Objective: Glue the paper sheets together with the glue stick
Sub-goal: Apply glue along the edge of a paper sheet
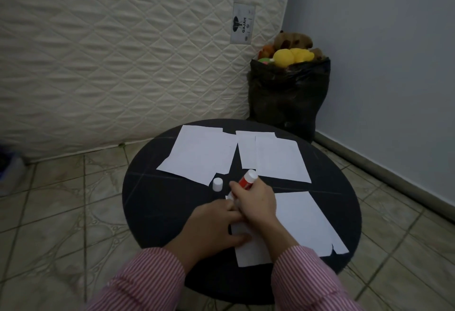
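A red and white glue stick (247,179) is gripped in my right hand (256,203), tilted with its lower end down on the near paper sheet (305,219). My left hand (211,224) lies flat on that sheet's left part, fingers spread, touching my right hand. The stick's white cap (217,184) stands upright on the round black table (152,202), just left of the stick. Two more groups of white sheets lie at the far side: one at the left (202,153), one at the right (278,158). The glue tip is hidden by my hands.
A quilted mattress (118,52) leans upright behind the table. A black bag (285,98) filled with soft toys stands in the corner beside the grey wall. Tiled floor surrounds the table.
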